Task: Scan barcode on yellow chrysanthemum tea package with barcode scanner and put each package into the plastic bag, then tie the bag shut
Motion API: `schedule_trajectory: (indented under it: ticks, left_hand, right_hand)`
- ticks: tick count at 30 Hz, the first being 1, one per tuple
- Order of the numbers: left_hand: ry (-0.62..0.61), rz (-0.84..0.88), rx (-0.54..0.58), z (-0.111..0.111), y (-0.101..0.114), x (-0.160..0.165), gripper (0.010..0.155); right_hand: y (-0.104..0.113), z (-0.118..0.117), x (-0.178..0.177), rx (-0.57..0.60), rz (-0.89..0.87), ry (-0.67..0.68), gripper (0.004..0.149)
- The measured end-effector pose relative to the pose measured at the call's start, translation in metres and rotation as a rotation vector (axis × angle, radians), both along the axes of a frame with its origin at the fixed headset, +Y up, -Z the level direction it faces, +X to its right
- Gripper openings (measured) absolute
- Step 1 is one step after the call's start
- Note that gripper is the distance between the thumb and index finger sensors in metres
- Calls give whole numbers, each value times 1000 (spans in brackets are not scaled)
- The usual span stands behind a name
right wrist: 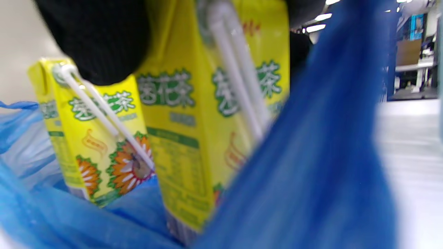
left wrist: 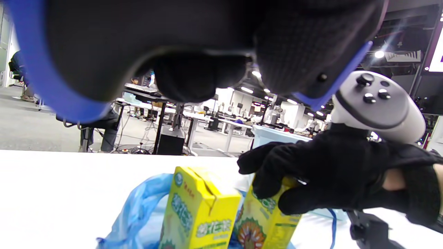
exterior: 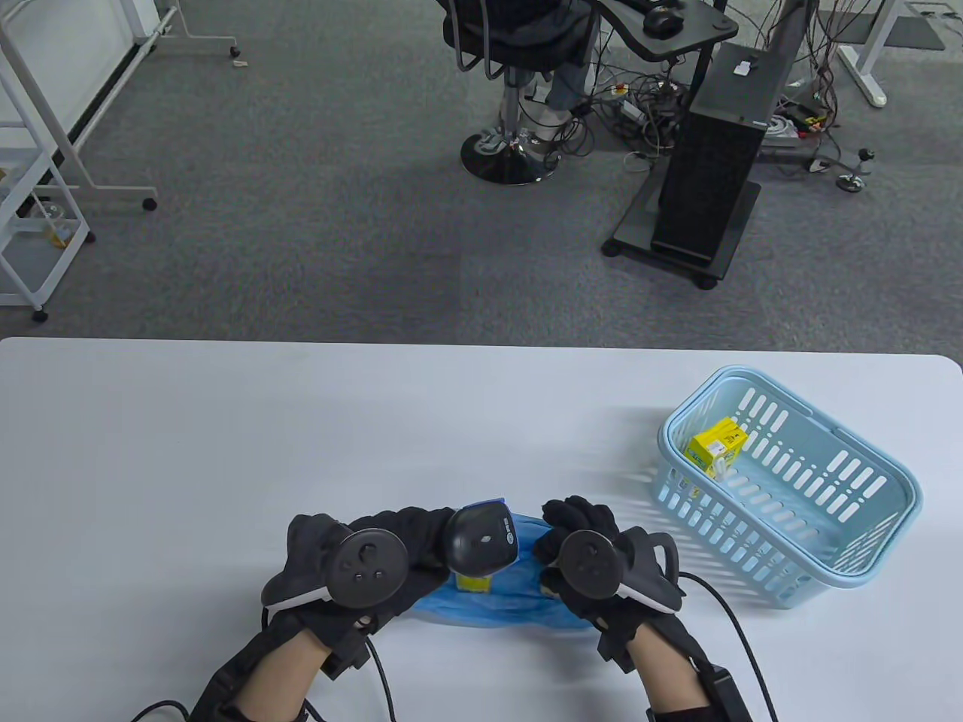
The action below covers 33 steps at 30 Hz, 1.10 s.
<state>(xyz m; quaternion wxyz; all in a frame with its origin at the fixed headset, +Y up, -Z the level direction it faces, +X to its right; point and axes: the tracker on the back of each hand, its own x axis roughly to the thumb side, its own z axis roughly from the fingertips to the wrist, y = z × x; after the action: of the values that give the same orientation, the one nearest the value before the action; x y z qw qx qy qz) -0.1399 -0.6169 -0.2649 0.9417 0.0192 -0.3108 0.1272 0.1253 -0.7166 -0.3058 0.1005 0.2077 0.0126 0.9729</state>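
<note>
My left hand (exterior: 421, 543) grips the black barcode scanner (exterior: 481, 538) over the blue plastic bag (exterior: 500, 609), which lies at the table's near edge. My right hand (exterior: 560, 526) holds a yellow tea package (left wrist: 268, 221) by its top and stands it upright inside the bag (left wrist: 138, 211). A second package (left wrist: 200, 214) stands upright in the bag just left of it. The right wrist view shows both cartons, the held one (right wrist: 207, 121) and its neighbour (right wrist: 93, 138), with a fingertip (right wrist: 97, 41) on top. The scanner (left wrist: 104, 52) fills the top of the left wrist view.
A light blue basket (exterior: 865, 526) stands at the right of the table with one more yellow package (exterior: 715, 449) in its far corner. Beyond the white table (exterior: 226, 451) are grey carpet, an office chair and a computer stand.
</note>
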Motion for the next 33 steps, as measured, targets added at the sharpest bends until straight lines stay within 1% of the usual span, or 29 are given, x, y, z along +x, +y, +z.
schedule_trajectory:
  ticks: [3,12,14,20,24,27,29,30,31,33]
  left_hand:
    - [-1,-4,-1,0,0,0,59]
    - [-2,-9,-1,0,-1,1,59]
    - [-2,-9,-2,0,-1,1,59]
    - [-4,5,11,3,5,0,59]
    - [-13,15,19,7,9,-1,58]
    - [-21,27,28,10,14,-1,58]
    - [-28,39,35,12,17,-2,58]
    - [-32,45,36,13,19,-2,59]
    - [-34,47,36,14,20,-2,59]
    - [-37,50,39,15,21,-2,59]
  right_hand:
    - [2,0,1,16,-4,-1,63]
    - [26,1,18,28,-58,-53,71]
    - [34,2,24,41,-87,-68,71]
    - [67,10,48,100,-174,-120,76]
    - [86,18,58,123,-166,-162,78]
    - [101,21,65,141,-191,-204,80]
    - [106,19,67,122,-226,-186,82]
    - [108,16,68,90,-229,-179,82]
    - [110,13,68,77,-216,-186,82]
    - [122,3,74,75,-131,-216,84]
